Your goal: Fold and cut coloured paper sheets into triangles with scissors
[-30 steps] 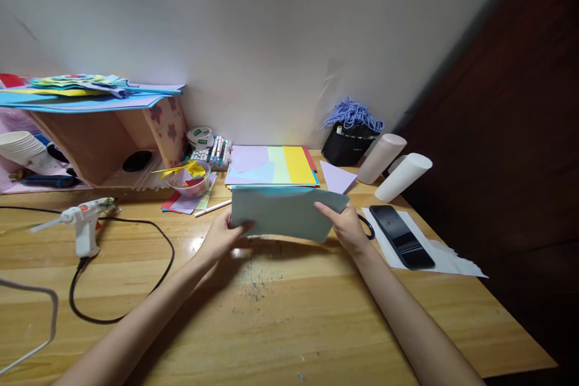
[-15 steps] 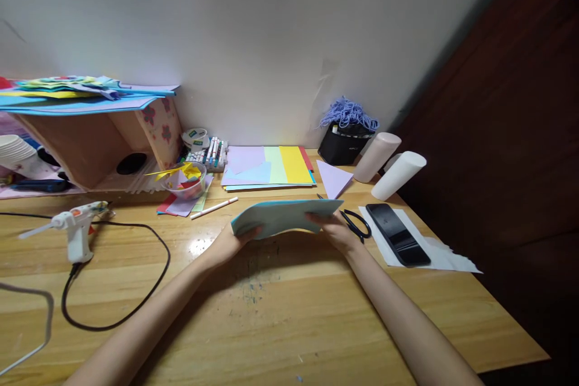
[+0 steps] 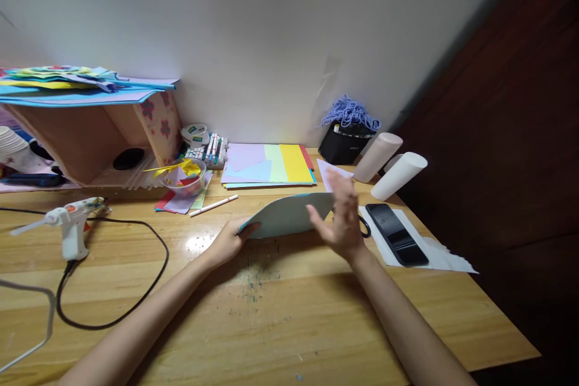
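sheet of bowed, grey-green paper with a blue edge (image 3: 292,217): one, above the wooden table (image 3: 289,332), its left end pinched in the left hand (image 3: 228,242). left hand: closed on that end, thumb on the near face. right hand (image 3: 341,223): open, fingers raised, somewhat blurred, at the sheet's right end; contact cannot be told.

beyond the grip: stack of lilac, pale green, yellow and red paper (image 3: 289,164), flat; to its left, clear plastic case of markers (image 3: 217,151). beyond and left of the grip: white pen with red band (image 3: 213,205); clear round plastic tub of paper scraps (image 3: 184,186), resting over loose coloured papers. farther left: white hot-glue gun (image 3: 73,232) with black cord (image 3: 163,256); flower-patterned open box (image 3: 165,126), coloured sheets on top.

beyond the right hand: lilac paper piece (image 3: 324,174), partly hidden; black pouch (image 3: 341,148) topped with blue-violet yarn (image 3: 349,112); two pale cylinders (image 3: 399,176), leaning. right of the right hand: black looped handle (image 3: 366,227), partly hidden; black phone (image 3: 397,235) on white torn-edged paper (image 3: 446,258).
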Demonstrator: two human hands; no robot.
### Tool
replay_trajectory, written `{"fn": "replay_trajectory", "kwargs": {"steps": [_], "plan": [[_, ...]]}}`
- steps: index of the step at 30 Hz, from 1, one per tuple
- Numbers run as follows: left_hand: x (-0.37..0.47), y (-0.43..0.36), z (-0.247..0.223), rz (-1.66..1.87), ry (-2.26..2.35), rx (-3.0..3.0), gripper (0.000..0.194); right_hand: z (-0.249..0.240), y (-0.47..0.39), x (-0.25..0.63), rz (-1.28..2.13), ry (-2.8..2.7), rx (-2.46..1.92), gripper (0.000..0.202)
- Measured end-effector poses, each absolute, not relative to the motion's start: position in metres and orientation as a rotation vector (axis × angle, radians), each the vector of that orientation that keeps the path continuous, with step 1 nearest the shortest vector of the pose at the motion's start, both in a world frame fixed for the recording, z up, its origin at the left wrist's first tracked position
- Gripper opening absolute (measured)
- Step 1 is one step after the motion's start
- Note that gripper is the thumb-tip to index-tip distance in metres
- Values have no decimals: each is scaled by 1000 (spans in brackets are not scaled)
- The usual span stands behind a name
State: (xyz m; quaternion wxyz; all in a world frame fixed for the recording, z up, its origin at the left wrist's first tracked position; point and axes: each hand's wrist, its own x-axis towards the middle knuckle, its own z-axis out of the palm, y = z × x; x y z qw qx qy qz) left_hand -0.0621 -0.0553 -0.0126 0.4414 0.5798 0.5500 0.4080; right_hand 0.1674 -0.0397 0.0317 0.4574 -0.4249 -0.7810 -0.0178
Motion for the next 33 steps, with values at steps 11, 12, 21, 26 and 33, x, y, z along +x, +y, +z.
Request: {"fn": "replay_trajectory", "kwargs": {"steps": [11, 12, 21, 26, 33], "plan": [[-82, -52, 9, 877, 1172, 1391, 28, 54, -35, 168, 120, -2310, -1189, 23], [-84, -50, 14, 926, 1157, 1375, 27, 55, -34, 172, 254, -2258, -1190, 21], [-47, -63, 8, 1216, 1055, 723, 39, -5, -40, 147, 1001, -1488, -1262, 26], [-41, -70, -5, 1264, 1195, 820, 39, -18, -49, 136, 1301, -1403, -1120, 27], [-41, -70, -10, 1214, 1243, 1133, 37, -24, -55, 134, 1382, -1401, -1169, 34]]}}
